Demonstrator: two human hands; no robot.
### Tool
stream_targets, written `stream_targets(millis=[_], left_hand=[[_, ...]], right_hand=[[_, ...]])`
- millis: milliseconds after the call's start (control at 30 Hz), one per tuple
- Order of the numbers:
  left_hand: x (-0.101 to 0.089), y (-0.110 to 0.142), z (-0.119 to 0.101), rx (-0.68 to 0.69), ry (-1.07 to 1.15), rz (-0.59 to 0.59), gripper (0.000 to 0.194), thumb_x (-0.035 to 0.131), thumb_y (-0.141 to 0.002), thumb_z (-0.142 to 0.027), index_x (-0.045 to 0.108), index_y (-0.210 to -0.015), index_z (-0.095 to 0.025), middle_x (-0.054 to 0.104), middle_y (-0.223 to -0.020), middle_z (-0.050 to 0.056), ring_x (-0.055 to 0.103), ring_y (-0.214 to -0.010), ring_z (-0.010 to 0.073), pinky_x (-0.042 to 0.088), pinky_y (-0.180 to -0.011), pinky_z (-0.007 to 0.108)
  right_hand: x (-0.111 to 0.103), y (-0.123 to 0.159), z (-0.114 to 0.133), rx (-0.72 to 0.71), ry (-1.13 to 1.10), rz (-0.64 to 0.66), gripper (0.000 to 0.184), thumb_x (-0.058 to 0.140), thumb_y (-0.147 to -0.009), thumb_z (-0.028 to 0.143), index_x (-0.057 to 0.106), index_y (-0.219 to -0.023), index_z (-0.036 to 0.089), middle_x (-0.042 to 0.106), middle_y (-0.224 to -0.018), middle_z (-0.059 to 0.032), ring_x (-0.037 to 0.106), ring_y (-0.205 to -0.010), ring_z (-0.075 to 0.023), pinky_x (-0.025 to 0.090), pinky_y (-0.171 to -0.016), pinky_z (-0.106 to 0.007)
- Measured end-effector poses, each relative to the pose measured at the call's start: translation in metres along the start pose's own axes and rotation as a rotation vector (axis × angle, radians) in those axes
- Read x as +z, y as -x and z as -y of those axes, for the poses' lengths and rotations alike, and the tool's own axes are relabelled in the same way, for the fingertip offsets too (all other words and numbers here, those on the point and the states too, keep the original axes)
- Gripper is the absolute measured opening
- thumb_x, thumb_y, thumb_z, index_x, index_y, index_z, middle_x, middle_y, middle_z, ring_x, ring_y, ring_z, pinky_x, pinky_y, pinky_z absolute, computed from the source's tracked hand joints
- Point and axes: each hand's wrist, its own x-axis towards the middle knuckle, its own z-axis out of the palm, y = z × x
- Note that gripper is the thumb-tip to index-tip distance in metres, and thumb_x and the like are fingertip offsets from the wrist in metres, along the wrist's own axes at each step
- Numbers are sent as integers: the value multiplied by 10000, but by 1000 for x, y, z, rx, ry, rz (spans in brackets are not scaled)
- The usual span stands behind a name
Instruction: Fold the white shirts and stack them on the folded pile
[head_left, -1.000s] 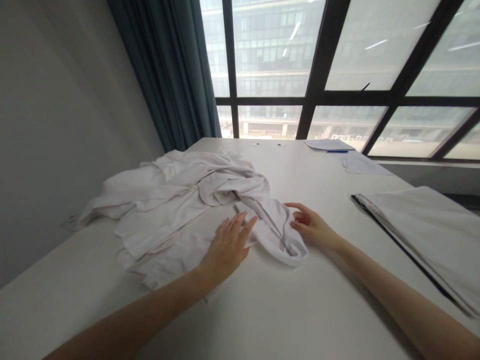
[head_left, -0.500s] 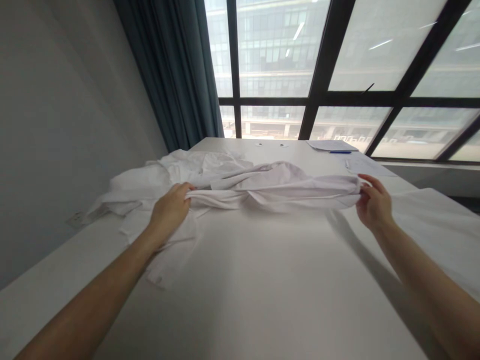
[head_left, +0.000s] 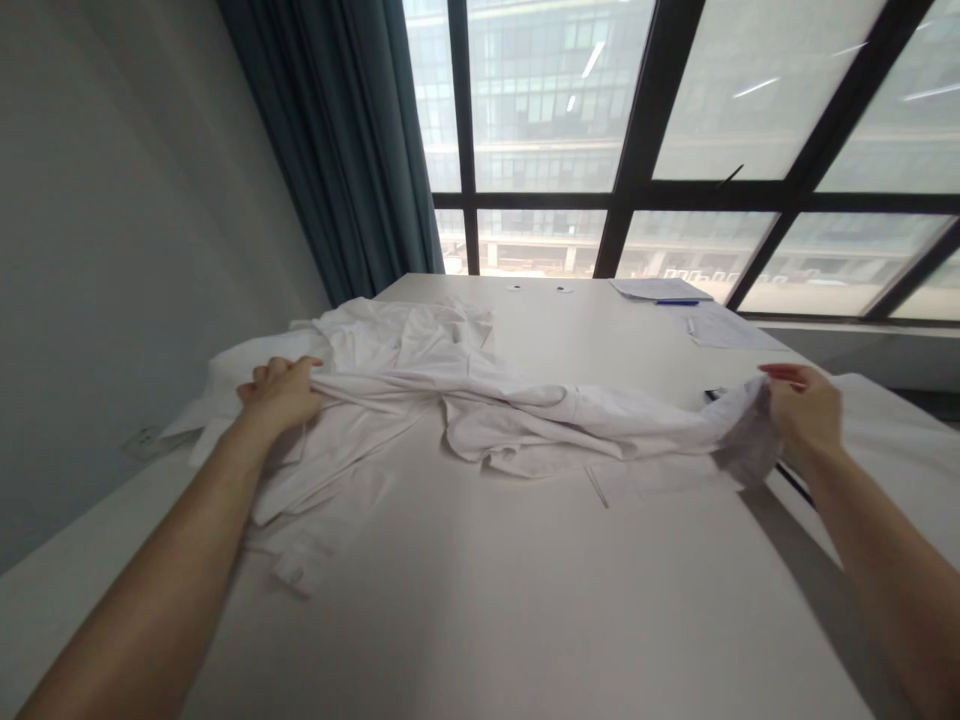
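Gripping a white shirt point(head_left: 480, 400), left hand point(head_left: 277, 392) clamped on it, fingers together, right hand point(head_left: 806, 415) apparently pinching its edge.

Shirt point(head_left: 390, 400): plain white, no pattern, pale grey in the folds. Table top point(head_left: 480, 600): matte white. Curtain point(head_left: 352, 130): dark teal, plain. Window frame point(head_left: 645, 100): black. Wall point(head_left: 112, 300): pale grey. Paper sheets point(head_left: 660, 289): white. Pen point(head_left: 676, 302): blue. Cloth point(head_left: 892, 400) at far right: off-white, plain. Building point(head_left: 540, 100) outside: grey-green glass, grid pattern of panes.
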Motion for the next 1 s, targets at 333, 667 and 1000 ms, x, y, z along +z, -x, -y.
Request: stream_targets(millis=[333,667,1000], left_hand=[[17,53,-116,828,117,-170,500,519,-841,-250,480,-1335,-181,395,-1478,158,280,-1418,297,173,-1142,520],[33,71,-136,1174,282,-45,221,473,-894,-123,636,-1024,-195,599,-1295,99,394,-1351,278,182,-1132,524],[15,70,-142,587,864,210,263,347,-917,-295,576,-884,-170,645,-841,29,584,-811,197,441,-753,288]], right_hand=[[41,78,86,-840,74,608,202,474,-830,165,645,-914,231,650,-962,-74,595,-944,-244,429,-881,-416],[67,155,100,-1154,207,1006,175,562,-927,303,652,-1060,233,684,-1138,-65,497,-1214,-264,295,-1043,-465],[65,143,100,-641,-163,964,227,352,-989,300,547,-909,214,679,-974,-80,611,-1015,-222,423,-915,-420]])
